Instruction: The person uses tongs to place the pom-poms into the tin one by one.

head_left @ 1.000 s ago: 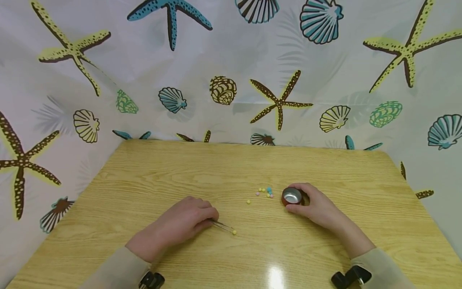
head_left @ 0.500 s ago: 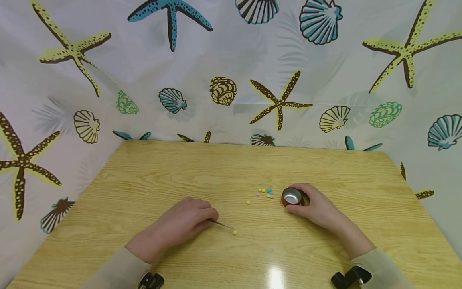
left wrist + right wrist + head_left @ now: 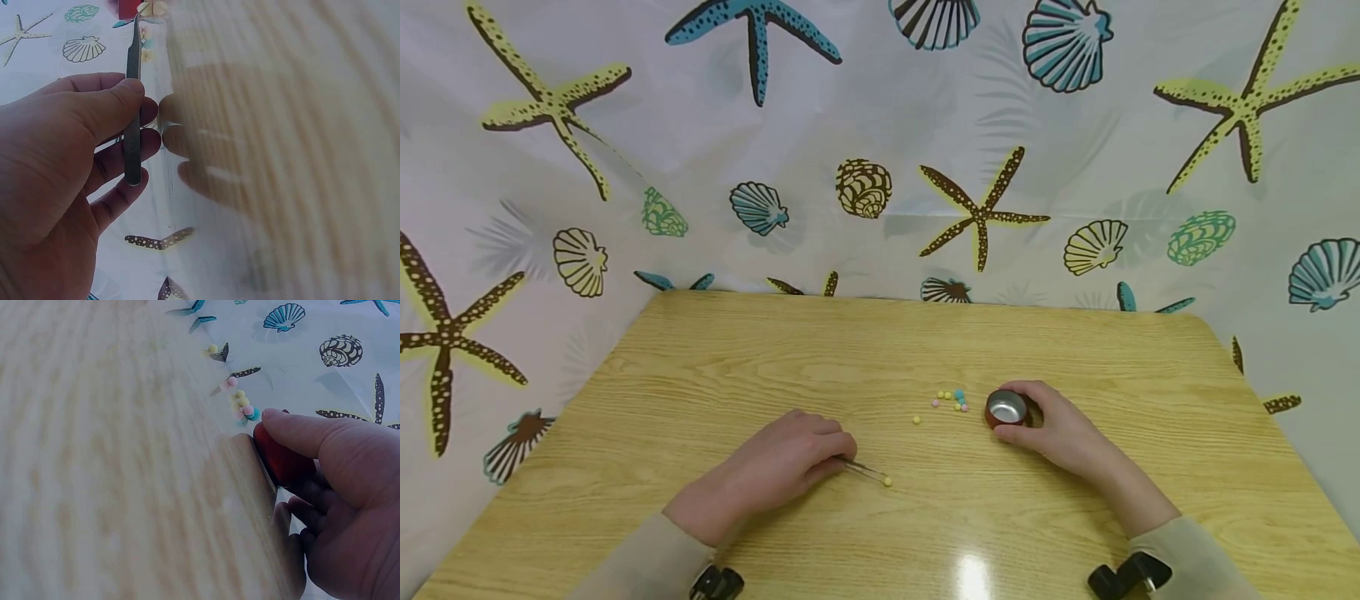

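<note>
My left hand (image 3: 782, 462) pinches metal tweezers (image 3: 132, 119) between thumb and fingers, low over the table. At the tweezers' tips is a small yellow bead (image 3: 887, 482). My right hand (image 3: 1060, 425) grips a small round red tin (image 3: 1006, 408), thumb on the near side and fingers on the far side. The tin stands upright with its silvery inside facing up. In the right wrist view the red side of the tin (image 3: 284, 456) shows beneath the thumb. Left of the tin lie several small yellow, pink and blue beads (image 3: 959, 394).
One yellow bead (image 3: 916, 420) lies apart, nearer to me than the cluster. The wooden table (image 3: 820, 350) ends at the back against a cloth (image 3: 865, 108) printed with starfish and shells. A black strap mount sits on each sleeve (image 3: 1195, 558).
My left hand and the tweezers shift only very slightly, with the yellow bead still at the tips. The right hand and the tin have not moved.
</note>
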